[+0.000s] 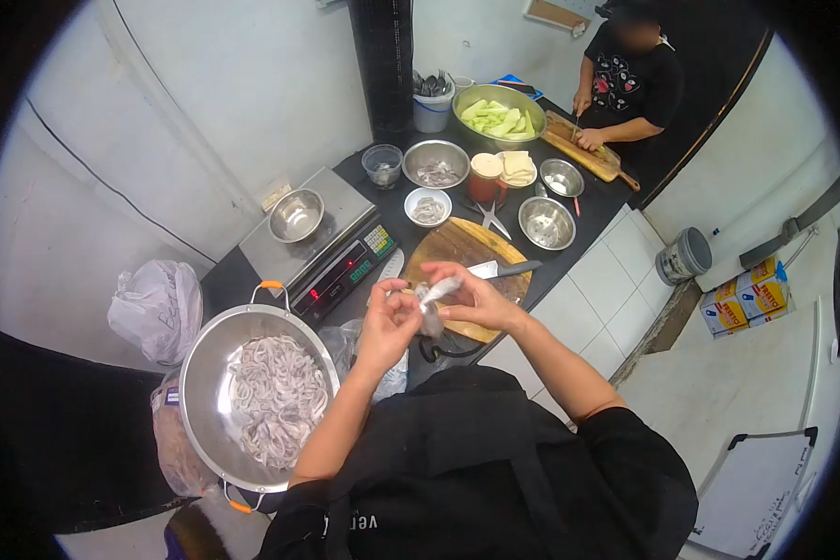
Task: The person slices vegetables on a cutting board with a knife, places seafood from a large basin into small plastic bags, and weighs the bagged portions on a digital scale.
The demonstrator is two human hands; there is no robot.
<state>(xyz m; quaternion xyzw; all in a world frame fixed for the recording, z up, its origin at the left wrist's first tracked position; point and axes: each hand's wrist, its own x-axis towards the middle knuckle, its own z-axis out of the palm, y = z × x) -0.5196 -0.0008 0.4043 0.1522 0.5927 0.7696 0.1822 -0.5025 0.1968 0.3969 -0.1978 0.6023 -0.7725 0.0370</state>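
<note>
In front of my chest, above the near edge of the round wooden cutting board [453, 245], I hold a small clear plastic bag [432, 322] with greyish contents. My left hand [390, 317] pinches the bag's gathered neck from the left. From the right, my right hand [471, 301] grips the twisted top, which sticks up between the fingers. A knife [509, 269] with a dark handle lies on the board. Left of me, a large steel pot [207, 373] with orange-covered handles holds a heap of pale grey strips [278, 397].
A digital scale [350, 266] carries a steel bowl [297, 215]. Scissors [491, 217], a small white bowl [427, 207] and several steel bowls stand beyond the board. Across the table, another person [630, 79] cuts on a long board [579, 149] beside a bowl of green pieces [499, 119].
</note>
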